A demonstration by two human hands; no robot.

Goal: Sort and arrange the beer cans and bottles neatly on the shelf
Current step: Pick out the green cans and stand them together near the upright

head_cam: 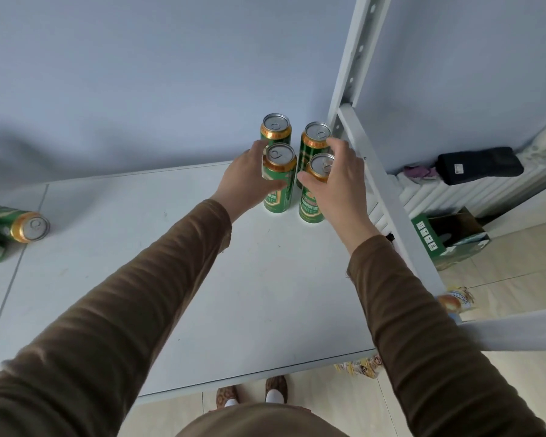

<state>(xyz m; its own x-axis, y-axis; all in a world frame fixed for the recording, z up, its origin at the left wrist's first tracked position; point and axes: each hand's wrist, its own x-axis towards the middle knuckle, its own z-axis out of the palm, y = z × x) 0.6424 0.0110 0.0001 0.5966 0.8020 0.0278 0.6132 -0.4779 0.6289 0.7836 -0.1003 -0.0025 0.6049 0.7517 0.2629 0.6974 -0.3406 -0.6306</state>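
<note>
Sleeves: we wear 2 long brown ribbed sleeves [158, 298].
Hands: bare, our left hand [249, 178], right hand [338, 181].
Feet: brown patterned slippers [276, 386], white socks.

Viewpoint: head-worn, above the shelf board [265, 294]
Facing: forward and steeply down, toward the wall [139, 74]
Nearness: arm's reach
Shared: single view only

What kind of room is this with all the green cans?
Probably a storeroom or spare room at home: a plain white metal shelf holds green beer cans, a radiator lines the wall, and an open carton sits on the tiled floor.
</note>
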